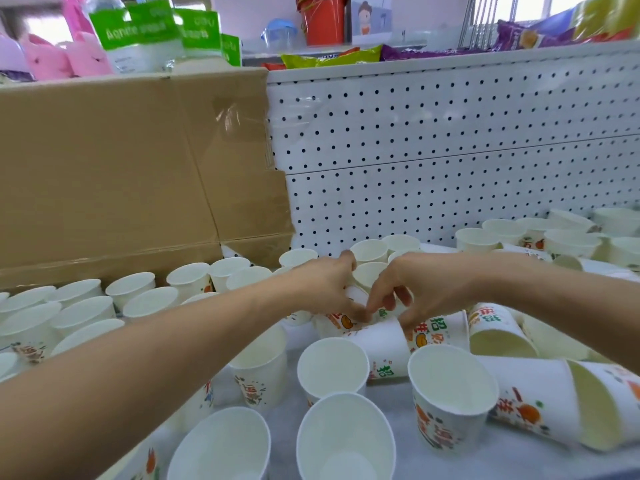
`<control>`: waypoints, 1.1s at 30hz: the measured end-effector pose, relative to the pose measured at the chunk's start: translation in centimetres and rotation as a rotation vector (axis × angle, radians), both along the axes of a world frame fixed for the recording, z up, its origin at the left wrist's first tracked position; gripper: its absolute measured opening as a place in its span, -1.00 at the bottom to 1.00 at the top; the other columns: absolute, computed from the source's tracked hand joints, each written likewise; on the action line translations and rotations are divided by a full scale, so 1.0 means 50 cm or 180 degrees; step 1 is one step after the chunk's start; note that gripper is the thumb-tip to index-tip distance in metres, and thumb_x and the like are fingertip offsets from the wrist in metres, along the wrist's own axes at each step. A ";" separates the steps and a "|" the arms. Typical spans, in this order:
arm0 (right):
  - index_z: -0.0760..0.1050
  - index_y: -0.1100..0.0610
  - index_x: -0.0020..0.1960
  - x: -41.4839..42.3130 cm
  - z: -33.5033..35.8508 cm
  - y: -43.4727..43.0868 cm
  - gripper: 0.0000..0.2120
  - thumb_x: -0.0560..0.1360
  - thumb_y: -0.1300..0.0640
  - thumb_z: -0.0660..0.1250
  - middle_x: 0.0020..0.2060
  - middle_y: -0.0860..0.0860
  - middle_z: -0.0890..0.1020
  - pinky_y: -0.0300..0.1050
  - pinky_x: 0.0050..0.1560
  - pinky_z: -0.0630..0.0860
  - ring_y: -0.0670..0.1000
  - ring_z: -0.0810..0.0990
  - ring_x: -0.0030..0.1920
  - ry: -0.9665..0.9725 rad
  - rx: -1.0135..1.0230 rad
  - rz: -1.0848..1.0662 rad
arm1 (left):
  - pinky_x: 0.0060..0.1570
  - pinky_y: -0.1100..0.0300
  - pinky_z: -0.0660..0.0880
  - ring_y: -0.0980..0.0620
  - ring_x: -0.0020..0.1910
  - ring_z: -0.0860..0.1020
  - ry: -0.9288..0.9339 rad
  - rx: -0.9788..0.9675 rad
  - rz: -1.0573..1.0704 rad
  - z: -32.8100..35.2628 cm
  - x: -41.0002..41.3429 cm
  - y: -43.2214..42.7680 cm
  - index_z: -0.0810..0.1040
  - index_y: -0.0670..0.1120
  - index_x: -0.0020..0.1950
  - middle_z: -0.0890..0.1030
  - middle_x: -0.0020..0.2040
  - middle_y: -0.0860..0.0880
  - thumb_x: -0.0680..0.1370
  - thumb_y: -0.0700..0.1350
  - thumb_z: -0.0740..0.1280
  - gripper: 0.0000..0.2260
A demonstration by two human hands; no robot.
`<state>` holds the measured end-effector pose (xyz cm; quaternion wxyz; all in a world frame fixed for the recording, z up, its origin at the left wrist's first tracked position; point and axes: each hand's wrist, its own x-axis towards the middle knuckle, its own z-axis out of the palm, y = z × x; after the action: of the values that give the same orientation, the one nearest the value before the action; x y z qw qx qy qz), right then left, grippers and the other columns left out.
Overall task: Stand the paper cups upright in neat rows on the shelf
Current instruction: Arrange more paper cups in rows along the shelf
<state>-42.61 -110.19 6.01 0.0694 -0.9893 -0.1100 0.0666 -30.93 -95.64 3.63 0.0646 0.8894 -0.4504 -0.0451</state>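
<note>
Several white paper cups with orange and green print cover the pale shelf (pixel 398 455). Upright cups in rows (pixel 131 289) fill the left side. More upright cups (pixel 450 393) stand in front. Cups lying on their sides (pixel 391 344) sprawl at centre and right. Both hands meet over the middle. My left hand (pixel 325 285) and my right hand (pixel 415 289) both have curled fingers around one tipped cup (pixel 349 322) between them, mostly hidden by the fingers.
A large brown cardboard sheet (pixel 131 168) leans against the back at left. A white pegboard wall (pixel 450 150) backs the shelf. Another loose group of cups (pixel 568 237) sits at far right. Snack packets and bottles lie on the shelf above.
</note>
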 end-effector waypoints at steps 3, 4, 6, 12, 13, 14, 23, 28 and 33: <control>0.62 -0.19 0.03 0.003 -0.013 0.003 -0.79 0.41 -0.01 0.47 -0.17 -0.16 0.61 -0.13 -0.12 0.54 -0.13 0.53 -0.21 -0.0182 0.0096 0.0048 | -0.17 0.14 0.55 0.04 -0.06 0.53 -0.0145 -0.0014 0.0038 -0.010 -0.002 -0.001 0.23 -0.01 0.41 0.55 0.02 0.02 0.34 0.25 0.48 -0.22; 0.64 -0.17 0.00 0.005 -0.016 0.004 -0.83 0.42 -0.01 0.46 -0.19 -0.15 0.63 -0.07 -0.11 0.55 -0.12 0.54 -0.22 -0.0260 0.0144 0.0043 | -0.22 0.17 0.52 0.04 -0.06 0.53 -0.0109 -0.0043 0.0055 -0.010 -0.002 0.001 0.23 -0.01 0.41 0.54 0.00 0.02 0.34 0.24 0.49 -0.22; 0.66 -0.12 -0.03 0.006 -0.017 0.007 -0.88 0.44 0.02 0.43 -0.20 -0.12 0.65 -0.03 -0.10 0.54 -0.10 0.54 -0.22 -0.0425 0.0224 0.0030 | -0.20 0.17 0.48 0.02 -0.04 0.52 -0.0056 -0.0065 0.0072 -0.011 -0.001 0.004 0.21 -0.01 0.42 0.54 0.05 0.00 0.35 0.23 0.48 -0.22; 0.64 -0.02 -0.14 0.009 -0.001 0.005 -0.92 0.48 0.13 0.39 -0.28 -0.15 0.63 -0.24 -0.20 0.51 -0.16 0.53 -0.28 -0.0578 0.0514 0.0003 | -0.31 0.21 0.39 0.17 -0.21 0.49 0.0059 -0.0248 0.0080 -0.001 -0.007 0.031 0.33 0.07 0.25 0.46 -0.20 0.18 0.39 0.22 0.44 -0.46; 0.63 -0.03 -0.16 0.011 0.004 0.004 -0.91 0.48 0.13 0.39 -0.29 -0.16 0.63 -0.29 -0.21 0.49 -0.19 0.53 -0.29 -0.0540 0.0576 -0.0028 | -0.31 0.21 0.41 0.19 -0.22 0.49 0.0042 -0.0323 0.0057 0.002 -0.007 0.036 0.39 0.08 0.18 0.48 -0.20 0.18 0.39 0.20 0.44 -0.54; 0.62 -0.04 -0.17 0.011 0.010 0.003 -0.90 0.48 0.13 0.39 -0.29 -0.16 0.63 -0.32 -0.23 0.47 -0.21 0.53 -0.30 -0.0501 0.0635 -0.0049 | -0.29 0.23 0.43 0.19 -0.21 0.51 0.0021 -0.0430 0.0031 0.004 -0.007 0.041 0.45 0.08 0.09 0.51 -0.20 0.16 0.38 0.18 0.45 -0.62; 0.67 -0.01 -0.04 0.018 0.012 0.015 -0.91 0.50 0.09 0.39 -0.19 -0.15 0.69 -0.29 -0.12 0.55 -0.17 0.64 -0.18 0.0020 0.0466 -0.0242 | -0.37 0.25 0.48 0.20 -0.40 0.53 0.0235 -0.0502 0.0247 0.054 -0.028 0.145 0.62 0.02 -0.24 0.61 -0.37 0.12 0.37 0.12 0.52 -0.79; 0.68 -0.02 -0.10 0.023 0.006 0.031 -0.86 0.51 -0.01 0.36 -0.23 -0.15 0.69 -0.28 -0.17 0.53 -0.18 0.61 -0.25 0.0192 0.0355 -0.0242 | -0.31 0.32 0.42 0.24 -0.28 0.55 0.0236 -0.0022 0.0214 0.059 -0.030 0.194 0.68 0.13 -0.15 0.62 -0.32 0.21 0.40 0.17 0.48 -0.85; 0.61 0.10 -0.27 0.038 0.041 0.027 -0.70 0.53 -0.05 0.31 -0.40 -0.03 0.63 -0.34 -0.42 0.33 -0.19 0.40 -0.51 -0.0346 0.0278 -0.0312 | -0.08 0.29 0.49 0.31 -0.13 0.57 0.0321 -0.0146 0.0207 0.086 -0.020 0.216 0.67 0.22 -0.05 0.64 -0.13 0.28 0.45 0.19 0.42 -0.86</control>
<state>-40.69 -108.85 8.05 0.1096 -0.9916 -0.0678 0.0044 -31.94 -84.85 7.96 0.1090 0.8984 -0.4184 -0.0773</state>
